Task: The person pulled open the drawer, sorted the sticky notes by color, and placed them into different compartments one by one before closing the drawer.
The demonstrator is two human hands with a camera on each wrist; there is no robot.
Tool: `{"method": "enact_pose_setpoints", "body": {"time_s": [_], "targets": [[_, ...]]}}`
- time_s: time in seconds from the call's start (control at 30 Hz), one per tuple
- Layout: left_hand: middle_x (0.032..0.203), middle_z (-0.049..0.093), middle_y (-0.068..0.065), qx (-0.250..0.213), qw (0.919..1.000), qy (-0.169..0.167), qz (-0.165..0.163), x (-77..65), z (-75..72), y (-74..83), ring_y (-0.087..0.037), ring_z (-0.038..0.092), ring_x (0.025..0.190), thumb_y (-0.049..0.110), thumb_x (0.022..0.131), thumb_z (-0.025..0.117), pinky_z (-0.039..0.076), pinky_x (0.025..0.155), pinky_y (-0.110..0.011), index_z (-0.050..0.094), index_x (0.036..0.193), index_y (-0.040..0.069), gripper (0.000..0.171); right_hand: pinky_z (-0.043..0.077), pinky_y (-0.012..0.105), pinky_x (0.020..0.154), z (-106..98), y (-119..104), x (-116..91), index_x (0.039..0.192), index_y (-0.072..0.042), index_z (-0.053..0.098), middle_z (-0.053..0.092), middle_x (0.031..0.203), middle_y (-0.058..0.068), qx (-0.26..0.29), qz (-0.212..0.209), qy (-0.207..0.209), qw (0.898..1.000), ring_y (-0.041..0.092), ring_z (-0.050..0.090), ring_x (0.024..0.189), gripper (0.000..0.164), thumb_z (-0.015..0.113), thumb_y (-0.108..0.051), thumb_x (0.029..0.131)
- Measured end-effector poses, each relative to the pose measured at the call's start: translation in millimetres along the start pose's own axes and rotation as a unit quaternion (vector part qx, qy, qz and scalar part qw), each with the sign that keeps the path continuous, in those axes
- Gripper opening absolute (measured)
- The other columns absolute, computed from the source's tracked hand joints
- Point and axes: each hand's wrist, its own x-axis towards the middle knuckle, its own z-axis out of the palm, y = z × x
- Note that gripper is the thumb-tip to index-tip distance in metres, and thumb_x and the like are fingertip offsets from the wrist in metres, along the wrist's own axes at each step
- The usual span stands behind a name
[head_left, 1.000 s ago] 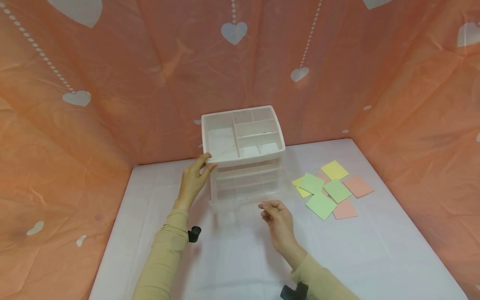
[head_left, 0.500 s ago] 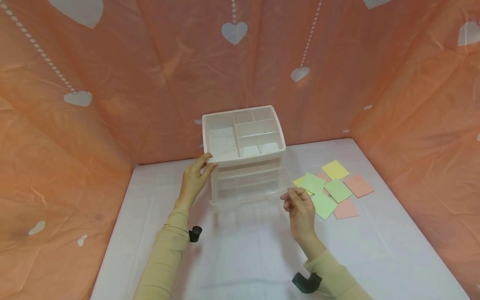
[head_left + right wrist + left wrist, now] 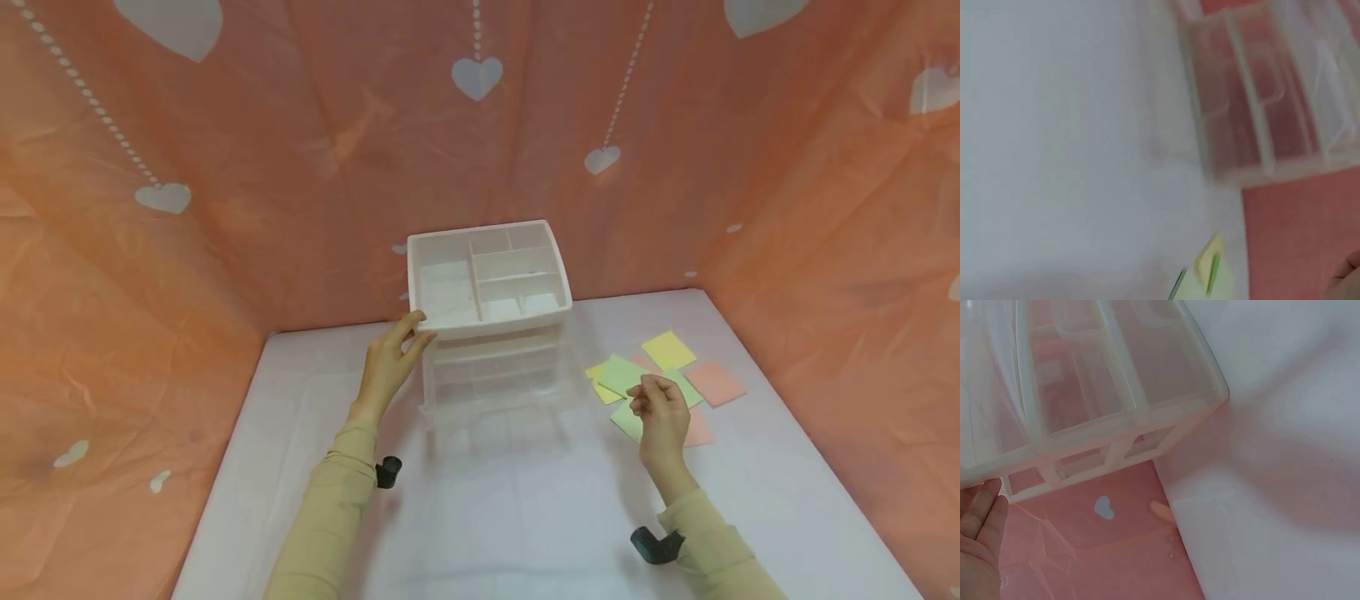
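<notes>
A white plastic drawer organizer (image 3: pixel 495 325) with clear drawers stands at the back of the table, its top divided into compartments. One clear drawer (image 3: pixel 491 408) juts out at the front. My left hand (image 3: pixel 386 362) pinches the front left corner of the organizer's top rim between thumb and fingers. In the left wrist view, fingertips (image 3: pixel 991 515) lie against the organizer's frame. My right hand (image 3: pixel 663 421) hovers over a spread of sticky notes, fingers loosely curled and nothing visible in them. It covers part of the green notes (image 3: pixel 621 373).
Yellow notes (image 3: pixel 669 350) and pink notes (image 3: pixel 715 385) lie among the green ones, right of the organizer. A white cloth covers the table (image 3: pixel 495 525). Orange curtains (image 3: pixel 337 150) with white hearts close off the back and both sides.
My right hand has moved right, from in front of the clear drawer to over the sticky notes. My left hand has stayed at the organizer's corner. The head view has shifted slightly.
</notes>
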Motion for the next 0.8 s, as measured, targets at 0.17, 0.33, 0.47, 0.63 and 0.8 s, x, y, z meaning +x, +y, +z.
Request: {"method": "enact_pose_setpoints", "body": {"time_s": [0.17,0.33,0.47,0.63,0.8], "targets": [[0.117,0.066,-0.014,0.004,1.0000,0.006,0.004,0.1,-0.6,0.5,-0.033,0.066,0.098,0.024,0.085,0.067,0.056,0.078,-0.047,0.061,0.115,0.011,0.033,0.045,0.013,0.060,-30,3,18,0.089,-0.014,0.056,0.061,0.069,-0.010,-0.098,0.024,0.007,0.995,0.004,0.052,0.060,0.005,0.055,-0.015,0.094],[0.115,0.066,-0.015,0.006,0.9999,0.011,0.004,0.1,-0.1,0.6,-0.034,0.067,0.096,0.025,0.085,0.067,0.057,0.076,-0.047,0.061,0.115,0.011,0.033,0.046,0.010,0.073,-55,3,35,0.102,-0.017,0.052,0.059,0.086,-0.017,-0.213,0.102,-0.042,0.971,0.001,0.052,0.081,0.014,0.055,-0.028,0.094],[0.114,0.066,-0.015,0.009,0.9999,0.013,0.001,-0.2,0.6,1.1,-0.034,0.066,0.095,0.025,0.085,0.067,0.056,0.075,-0.047,0.061,0.115,0.011,0.033,0.044,0.010,0.082,-67,5,43,0.128,-0.008,0.042,0.052,0.109,-0.010,-0.333,0.157,-0.100,0.924,0.004,0.048,0.099,0.047,0.052,-0.039,0.094],[0.117,0.065,-0.014,0.007,0.9999,0.009,-0.002,-0.6,1.0,1.9,-0.033,0.067,0.096,0.025,0.086,0.066,0.057,0.076,-0.046,0.061,0.116,0.011,0.033,0.044,0.013,0.079,-75,12,46,0.138,0.004,0.030,0.049,0.122,0.009,-0.429,0.146,-0.132,0.882,0.006,0.049,0.097,0.064,0.053,-0.036,0.094],[0.120,0.064,-0.015,0.001,0.9999,0.012,-0.002,-2.3,1.1,1.1,-0.034,0.066,0.098,0.024,0.085,0.067,0.057,0.077,-0.046,0.061,0.116,0.011,0.034,0.046,0.030,0.095,-78,18,50,0.138,0.007,0.029,0.040,0.136,0.025,-0.453,0.145,-0.131,0.870,0.027,0.046,0.117,0.063,0.054,-0.029,0.093]]}}
